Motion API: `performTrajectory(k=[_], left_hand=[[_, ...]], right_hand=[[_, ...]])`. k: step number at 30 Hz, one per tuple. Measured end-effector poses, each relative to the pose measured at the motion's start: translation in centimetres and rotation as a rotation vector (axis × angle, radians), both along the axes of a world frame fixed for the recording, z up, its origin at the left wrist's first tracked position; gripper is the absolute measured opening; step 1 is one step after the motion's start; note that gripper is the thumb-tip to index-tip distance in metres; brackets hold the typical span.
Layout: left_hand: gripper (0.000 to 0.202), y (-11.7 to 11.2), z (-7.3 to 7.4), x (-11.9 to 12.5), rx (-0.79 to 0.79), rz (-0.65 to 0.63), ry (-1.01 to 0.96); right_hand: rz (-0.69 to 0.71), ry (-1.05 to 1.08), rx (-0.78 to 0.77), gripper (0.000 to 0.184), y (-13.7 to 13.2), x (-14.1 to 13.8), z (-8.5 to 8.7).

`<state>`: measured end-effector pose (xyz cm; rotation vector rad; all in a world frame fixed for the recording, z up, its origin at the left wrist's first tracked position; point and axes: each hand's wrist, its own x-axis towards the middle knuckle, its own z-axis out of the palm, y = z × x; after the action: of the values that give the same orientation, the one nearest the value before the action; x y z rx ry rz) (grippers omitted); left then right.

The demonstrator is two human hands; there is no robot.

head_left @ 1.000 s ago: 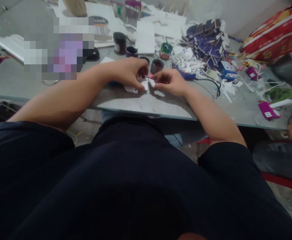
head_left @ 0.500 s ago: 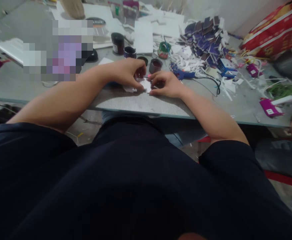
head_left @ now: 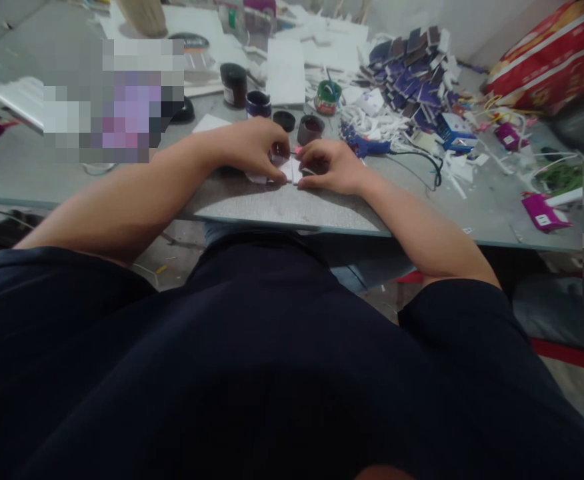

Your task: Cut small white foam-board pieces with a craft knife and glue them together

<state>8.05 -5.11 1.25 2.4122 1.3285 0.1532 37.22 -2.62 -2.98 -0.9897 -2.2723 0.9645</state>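
Small white flat pieces (head_left: 287,171) lie on the table between my hands, with a thin line running between them. My left hand (head_left: 259,150) curls over the left one, thumb and fingers closed at its edges. From the other side my right hand (head_left: 332,167) grips the right one, its thumb low and its fingers bent. The fingers partly cover the pieces. Just beyond are a small dark open pot (head_left: 311,128) and a round black lid (head_left: 284,121). A blue glue gun (head_left: 369,147) with a black cord lies right of my right hand.
Behind stand a dark jar (head_left: 234,85), a blue-black jar (head_left: 259,105) and a green-stained jar (head_left: 328,99) holding a brush. Purple-painted pieces (head_left: 412,73) are heaped at the back right, near white scraps (head_left: 372,120) and a red bag (head_left: 552,57). The table edge (head_left: 292,227) runs before me.
My fingers have shifted slightly on the white pieces. They now sit more evenly side by side, with a straighter line between them. Both forearms stay nearly where they were.
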Motion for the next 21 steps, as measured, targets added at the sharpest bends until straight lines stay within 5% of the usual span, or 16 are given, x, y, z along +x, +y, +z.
performTrajectory(k=[21], left_hand=[[0.093, -0.24, 0.21, 0.38, -0.003, -0.008, 0.004]], right_hand=[[0.026, -0.013, 0.014, 0.047, 0.32, -0.23, 0.06]])
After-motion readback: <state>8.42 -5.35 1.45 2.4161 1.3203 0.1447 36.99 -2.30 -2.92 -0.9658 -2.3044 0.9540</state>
